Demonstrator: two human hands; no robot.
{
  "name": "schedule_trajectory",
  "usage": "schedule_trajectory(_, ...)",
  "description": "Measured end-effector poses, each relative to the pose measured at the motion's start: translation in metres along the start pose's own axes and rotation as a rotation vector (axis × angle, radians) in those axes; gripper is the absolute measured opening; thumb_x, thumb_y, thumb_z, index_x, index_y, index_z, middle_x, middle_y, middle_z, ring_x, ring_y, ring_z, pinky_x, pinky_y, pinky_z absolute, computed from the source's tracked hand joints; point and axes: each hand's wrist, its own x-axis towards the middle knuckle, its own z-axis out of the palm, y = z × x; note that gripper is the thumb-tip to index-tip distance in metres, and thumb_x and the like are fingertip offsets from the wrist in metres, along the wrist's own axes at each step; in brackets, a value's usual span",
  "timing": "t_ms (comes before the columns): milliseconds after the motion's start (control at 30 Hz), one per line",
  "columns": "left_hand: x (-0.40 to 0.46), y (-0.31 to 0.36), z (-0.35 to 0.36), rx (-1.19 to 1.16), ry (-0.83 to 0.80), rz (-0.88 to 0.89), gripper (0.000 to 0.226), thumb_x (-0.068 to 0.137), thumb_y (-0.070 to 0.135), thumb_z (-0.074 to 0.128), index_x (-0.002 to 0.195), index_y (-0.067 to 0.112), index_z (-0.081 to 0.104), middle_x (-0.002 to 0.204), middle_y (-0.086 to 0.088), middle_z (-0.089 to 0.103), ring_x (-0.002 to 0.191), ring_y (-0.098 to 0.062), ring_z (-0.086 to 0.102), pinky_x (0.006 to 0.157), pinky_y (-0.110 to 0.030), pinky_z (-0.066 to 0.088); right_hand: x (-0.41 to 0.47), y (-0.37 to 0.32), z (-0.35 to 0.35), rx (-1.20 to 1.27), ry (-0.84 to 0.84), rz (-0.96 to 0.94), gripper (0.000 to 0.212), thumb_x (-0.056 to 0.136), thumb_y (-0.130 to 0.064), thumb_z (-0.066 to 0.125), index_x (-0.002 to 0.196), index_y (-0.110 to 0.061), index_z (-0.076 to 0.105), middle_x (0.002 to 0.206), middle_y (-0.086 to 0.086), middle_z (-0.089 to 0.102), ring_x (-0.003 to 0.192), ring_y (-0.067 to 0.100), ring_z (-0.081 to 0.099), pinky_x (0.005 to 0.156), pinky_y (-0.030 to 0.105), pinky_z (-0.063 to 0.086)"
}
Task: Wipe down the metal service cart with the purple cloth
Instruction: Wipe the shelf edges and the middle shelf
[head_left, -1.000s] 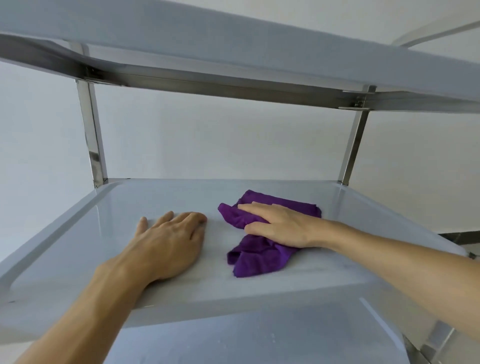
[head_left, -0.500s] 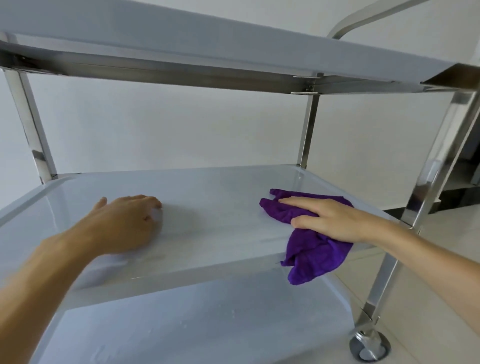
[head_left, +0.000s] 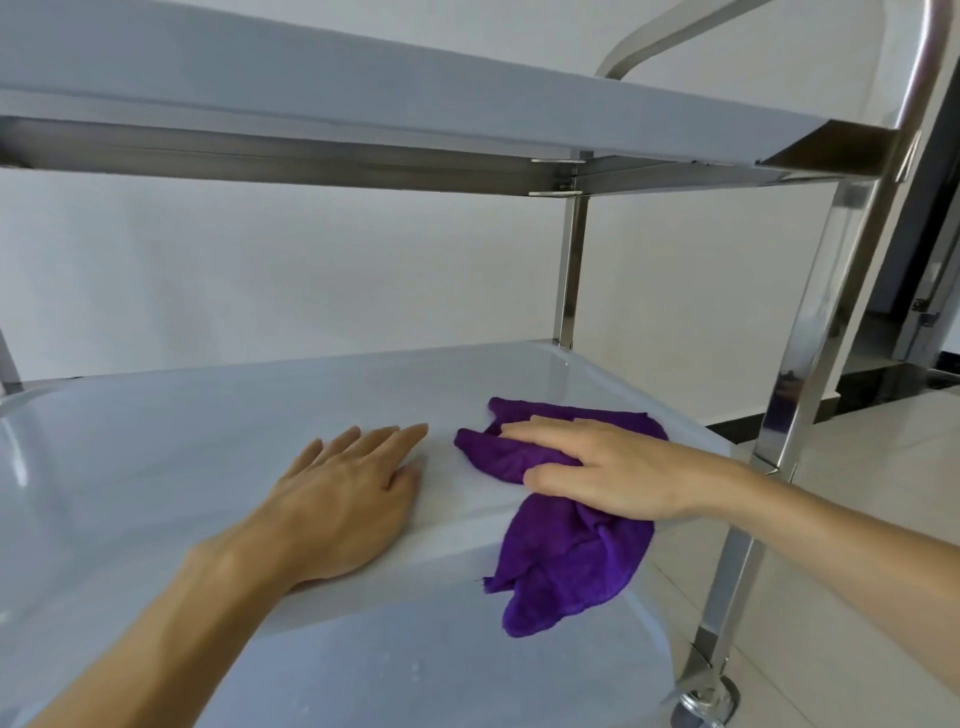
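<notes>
The purple cloth (head_left: 561, 566) lies on the right part of the metal cart's middle shelf (head_left: 182, 431), and its near half hangs over the shelf's front edge. My right hand (head_left: 608, 470) presses flat on the cloth with straight fingers. My left hand (head_left: 343, 499) rests palm down on the bare shelf, just left of the cloth and apart from it. The top shelf (head_left: 363, 98) spans the view above both hands.
The bottom shelf (head_left: 441, 660) shows below the front edge. Shiny upright posts stand at the back right (head_left: 570, 270) and front right (head_left: 810, 374), with a caster wheel (head_left: 701, 704) on the tiled floor. A curved push handle (head_left: 670, 36) rises top right. A white wall lies behind.
My right hand has slid the cloth along the middle shelf toward its right front corner, so the cloth now hangs over the edge. My left hand has stayed flat on the shelf.
</notes>
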Motion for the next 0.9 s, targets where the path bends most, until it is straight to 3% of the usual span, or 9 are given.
schedule_trajectory(167,-0.004,0.008,0.002,0.094,-0.009,-0.003,0.052,0.102,0.049,0.008,0.154,0.046,0.003,0.164,0.019,-0.001,0.153,-0.015,-0.001,0.124,-0.040,-0.001,-0.012,0.057,-0.034,-0.018,0.085,0.174,0.034,0.073,-0.075,0.041,0.103,-0.088,0.033,0.111,-0.066,0.032,0.115,-0.036,0.024,0.104,0.021,0.026)
schedule_trajectory(267,-0.006,0.008,0.003,0.115,0.001,0.002,0.052,0.103,0.048,0.008,0.154,0.045,0.002,0.164,0.019,-0.001,0.153,-0.016,0.000,0.123,-0.042,0.000,0.027,0.072,-0.045,0.054,0.083,0.338,0.041,0.084,-0.063,0.045,0.125,-0.060,0.048,0.135,-0.030,0.050,0.125,0.000,0.045,0.112,0.037,0.031)
schedule_trajectory(367,-0.006,0.006,0.003,0.118,-0.007,0.012,0.053,0.103,0.048,0.008,0.155,0.044,0.003,0.164,0.020,0.000,0.153,-0.015,0.001,0.123,-0.041,0.001,0.068,0.066,-0.037,-0.047,0.032,0.373,0.040,0.091,-0.055,0.044,0.130,-0.048,0.049,0.149,-0.009,0.044,0.137,0.023,0.038,0.115,0.047,0.026)
schedule_trajectory(467,-0.003,-0.001,-0.005,0.080,0.006,0.016,0.051,0.101,0.052,0.012,0.152,0.049,0.013,0.162,0.023,0.013,0.151,-0.011,0.012,0.122,-0.038,0.010,0.091,0.042,-0.023,-0.087,0.021,0.330,0.054,0.093,-0.062,0.040,0.145,-0.050,0.034,0.158,-0.017,0.030,0.151,0.019,0.015,0.119,0.055,0.009)
schedule_trajectory(600,0.003,-0.006,-0.014,0.067,0.109,0.011,0.042,0.096,0.059,0.020,0.135,0.052,0.035,0.139,0.026,0.041,0.129,-0.008,0.037,0.110,-0.037,0.027,0.058,0.025,-0.008,-0.005,-0.061,0.122,0.061,0.083,-0.073,0.041,0.142,-0.063,0.028,0.156,-0.033,0.021,0.149,-0.002,0.002,0.123,0.042,0.001)
schedule_trajectory(667,0.004,-0.006,-0.010,0.043,0.100,0.005,0.044,0.096,0.060,0.017,0.136,0.051,0.033,0.144,0.023,0.035,0.137,-0.008,0.029,0.116,-0.042,0.020,0.033,0.025,-0.006,0.011,-0.079,0.088,0.054,0.077,-0.081,0.040,0.128,-0.079,0.026,0.156,-0.037,0.013,0.146,-0.008,-0.004,0.122,0.037,-0.001)
schedule_trajectory(733,0.003,-0.006,-0.005,0.036,0.014,-0.016,0.051,0.096,0.062,0.011,0.146,0.053,0.018,0.159,0.020,0.014,0.150,-0.011,0.008,0.121,-0.051,0.005,0.022,0.033,-0.012,-0.005,-0.080,0.138,0.050,0.074,-0.085,0.039,0.122,-0.084,0.024,0.158,-0.034,0.009,0.146,-0.006,-0.006,0.123,0.040,0.001)
schedule_trajectory(800,0.003,-0.008,-0.003,0.065,-0.049,-0.031,0.054,0.096,0.063,0.007,0.150,0.056,0.002,0.163,0.021,-0.004,0.152,-0.014,-0.005,0.120,-0.056,-0.003,0.028,0.050,-0.022,-0.061,-0.048,0.202,0.057,0.075,-0.085,0.037,0.130,-0.077,0.025,0.162,-0.027,0.008,0.149,0.000,-0.004,0.123,0.045,0.003)
schedule_trajectory(900,0.005,-0.007,-0.001,0.086,-0.066,-0.013,0.052,0.098,0.061,0.006,0.149,0.057,-0.002,0.163,0.024,-0.005,0.153,-0.018,-0.006,0.119,-0.059,-0.004,0.066,0.079,-0.036,-0.143,0.033,0.351,0.069,0.087,-0.076,0.036,0.150,-0.052,0.021,0.165,-0.013,0.011,0.153,0.014,0.003,0.122,0.051,0.007)
